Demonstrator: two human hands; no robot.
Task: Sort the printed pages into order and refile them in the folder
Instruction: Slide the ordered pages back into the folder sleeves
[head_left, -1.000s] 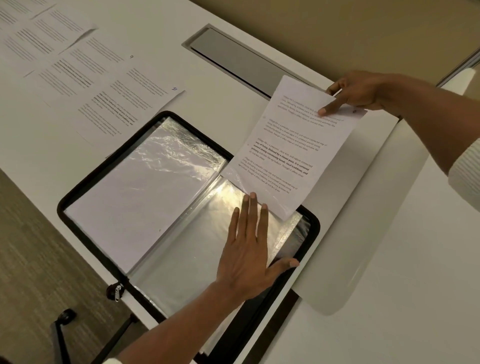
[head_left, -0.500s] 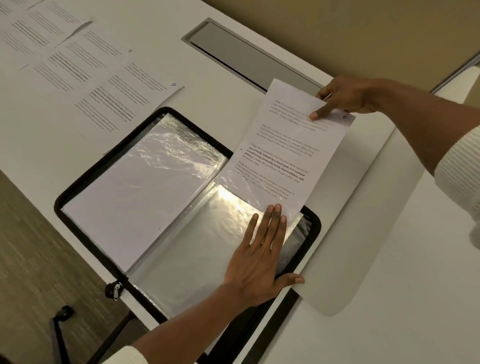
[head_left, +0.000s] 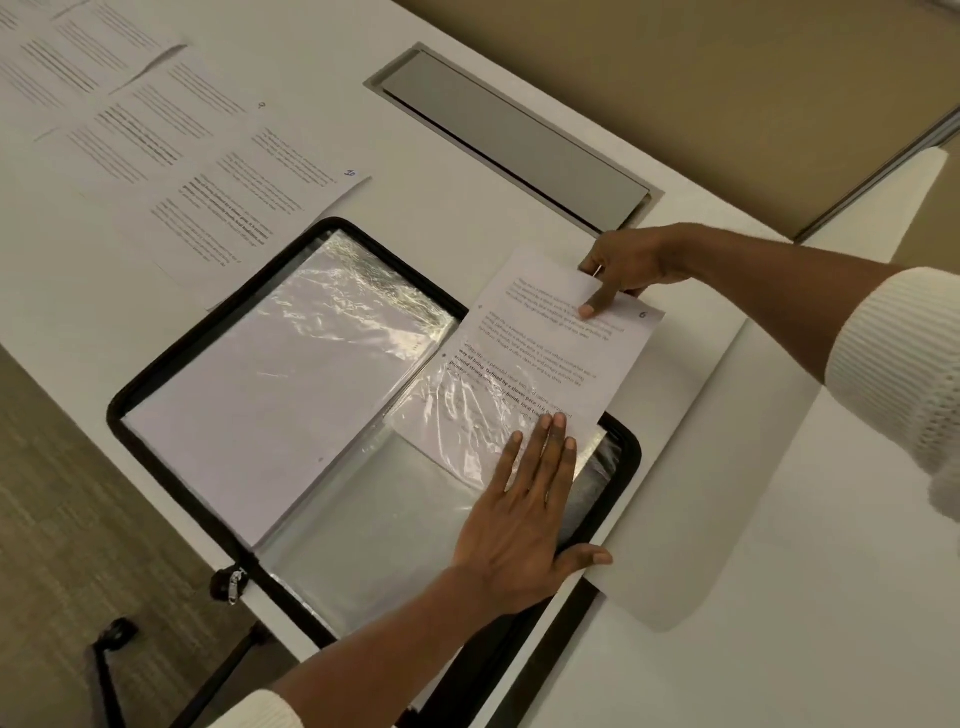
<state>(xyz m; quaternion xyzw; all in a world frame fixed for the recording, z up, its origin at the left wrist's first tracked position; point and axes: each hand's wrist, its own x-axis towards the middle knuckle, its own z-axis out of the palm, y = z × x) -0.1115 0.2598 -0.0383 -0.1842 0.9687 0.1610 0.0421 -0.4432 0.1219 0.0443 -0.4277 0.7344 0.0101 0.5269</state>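
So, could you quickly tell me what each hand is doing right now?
Left hand: open, flat on the plastic sleeve.
Right hand: pinching the printed page.

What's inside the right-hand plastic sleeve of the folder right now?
The lower end of the printed page held by the right hand is inside the clear sleeve; its upper part sticks out. The left hand hides part of the sleeve.
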